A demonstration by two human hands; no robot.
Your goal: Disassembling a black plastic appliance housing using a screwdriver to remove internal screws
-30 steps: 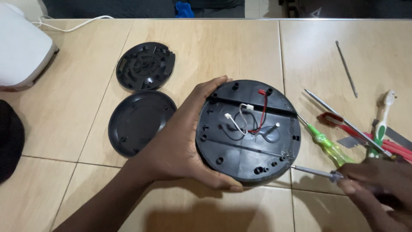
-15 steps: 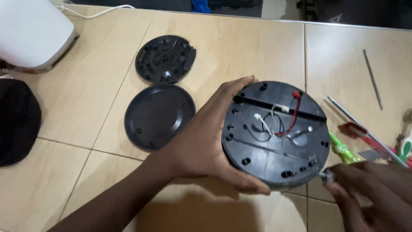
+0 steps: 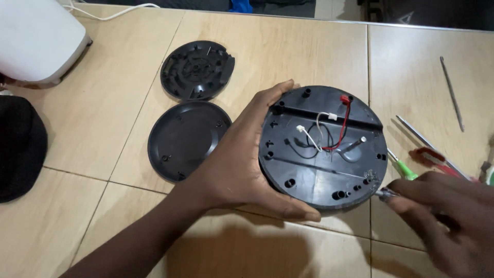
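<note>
The round black plastic housing (image 3: 323, 149), open side up with its ribs, screw posts and red, white and black wires (image 3: 324, 135) showing, sits right of centre on the tan tiled tabletop (image 3: 288, 56). The left hand (image 3: 242, 164) cups it from nine o'clock: the thumb runs up its left rim toward eleven, the fingers curl under the edge at seven, a wide wrap that holds the housing. The right hand (image 3: 445, 216) comes in from four o'clock, fingers pinched narrowly round the shaft of a metal-tipped screwdriver (image 3: 383, 193) whose tip meets a screw post at the housing's four o'clock rim; the handle is hidden in the palm.

The housing looks light and stiff, a thin moulded shell with a smooth rim that could slip under tool pressure. The loose wires and small white connectors look fragile, so the safe hold is at the outer rim, as the left hand has it, away from the wiring in the middle.

At nine o'clock from the housing lies a plain black plastic disc cover (image 3: 185, 139); a ribbed black plastic disc (image 3: 197, 70) lies at ten. At three o'clock are a green-handled screwdriver (image 3: 404, 169), a red-handled tool (image 3: 432, 158) and a thin metal rod (image 3: 452, 92). A white appliance (image 3: 36, 41) sits far at ten o'clock, with dark cloth (image 3: 20, 146) below it.
</note>
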